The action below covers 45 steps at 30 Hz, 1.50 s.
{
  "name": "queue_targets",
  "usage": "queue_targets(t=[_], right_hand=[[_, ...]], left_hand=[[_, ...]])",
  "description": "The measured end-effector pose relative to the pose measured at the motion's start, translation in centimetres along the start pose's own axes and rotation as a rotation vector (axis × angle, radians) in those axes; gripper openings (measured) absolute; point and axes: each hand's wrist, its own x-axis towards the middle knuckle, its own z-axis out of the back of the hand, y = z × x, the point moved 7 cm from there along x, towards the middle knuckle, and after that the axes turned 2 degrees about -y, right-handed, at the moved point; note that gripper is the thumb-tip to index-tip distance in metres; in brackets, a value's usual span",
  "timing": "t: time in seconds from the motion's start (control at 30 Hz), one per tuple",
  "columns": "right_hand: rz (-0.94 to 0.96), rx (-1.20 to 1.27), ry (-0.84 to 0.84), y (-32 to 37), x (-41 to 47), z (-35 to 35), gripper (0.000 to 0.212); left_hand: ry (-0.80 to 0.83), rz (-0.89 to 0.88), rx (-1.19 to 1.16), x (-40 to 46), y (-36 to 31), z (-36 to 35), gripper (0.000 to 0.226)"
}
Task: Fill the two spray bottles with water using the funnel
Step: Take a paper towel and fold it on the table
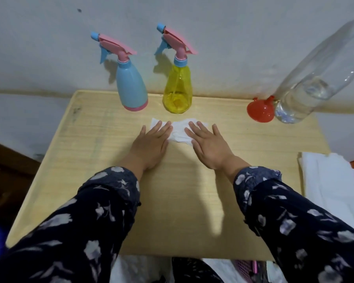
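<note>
Two spray bottles stand at the back of a small wooden table [192, 201], both with pink and blue trigger heads screwed on. The opaque blue spray bottle [131, 86] is on the left, the clear yellow spray bottle [178, 88] to its right. A red funnel [261, 110] lies mouth-down at the back right, touching a tall clear water bottle [309, 88] holding some water. My left hand [149, 145] and my right hand [209, 146] lie flat, palms down, fingers straight, their fingertips resting on a white tissue [180, 132].
A pale wall rises directly behind the table. White folded cloth [331, 186] lies off the table's right edge. Dark furniture [8, 170] sits low at the left.
</note>
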Motion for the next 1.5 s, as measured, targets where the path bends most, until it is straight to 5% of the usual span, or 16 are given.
queue_targets(t=[0.3,0.5,0.8,1.07,1.23,1.5], right_hand=[[-0.084,0.034,-0.005,4.0,-8.0,-1.4,0.056],[-0.141,0.064,-0.013,7.1,-14.2,-2.5,0.05],[-0.147,0.03,0.0,10.3,-21.2,-3.9,0.082],[-0.133,-0.052,-0.029,10.5,-22.1,-2.5,0.077],[-0.101,-0.023,0.045,9.5,-20.9,-3.0,0.079],[-0.105,0.024,-0.049,10.0,-21.9,-4.0,0.075]], left_hand=[[-0.071,-0.103,0.037,-8.4,-3.4,-1.5,0.055],[0.053,-0.106,0.012,-14.0,-5.3,-3.1,0.052],[0.058,-0.158,0.031,-21.0,-8.5,-4.1,0.051],[-0.033,-0.149,0.104,-21.5,-8.6,-4.0,0.054],[0.101,-0.144,0.094,-20.5,-8.5,-5.1,0.054],[0.071,-0.184,0.024,-20.7,-10.6,-5.1,0.052]])
